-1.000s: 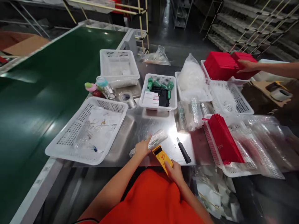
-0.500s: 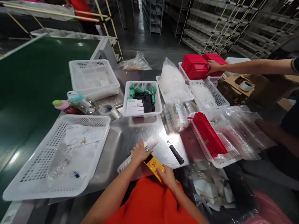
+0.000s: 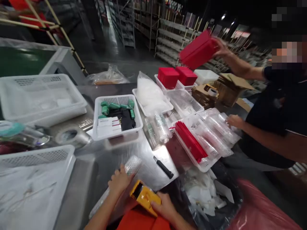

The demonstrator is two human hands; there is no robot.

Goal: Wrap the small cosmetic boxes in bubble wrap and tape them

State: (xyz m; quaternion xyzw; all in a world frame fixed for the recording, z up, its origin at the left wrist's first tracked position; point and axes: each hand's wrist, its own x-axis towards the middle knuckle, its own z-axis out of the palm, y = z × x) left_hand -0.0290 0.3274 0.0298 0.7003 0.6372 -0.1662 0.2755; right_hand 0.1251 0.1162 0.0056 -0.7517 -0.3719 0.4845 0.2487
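Note:
My left hand (image 3: 119, 181) presses on a rolled bubble-wrap pouch (image 3: 131, 165) lying on the steel table (image 3: 107, 163) near its front edge. My right hand (image 3: 164, 207) holds a yellow tape dispenser (image 3: 144, 196) right beside the pouch. A black-handled knife (image 3: 163, 167) lies on the table just to the right. A white basket (image 3: 117, 116) behind holds green pieces, a black item and a white card.
Large white baskets (image 3: 40, 95) stand at the left, one near basket (image 3: 35, 179) holding papers. A tape roll (image 3: 70, 136) sits between. Red bags (image 3: 189, 140) and bubble pouches fill trays at right. A co-worker at right lifts a red box (image 3: 198, 49). A waste bag (image 3: 211, 198) hangs below.
The view has swung to the right and up. The co-worker has raised a red box off the stack. My hands stay on the pouch and the dispenser.

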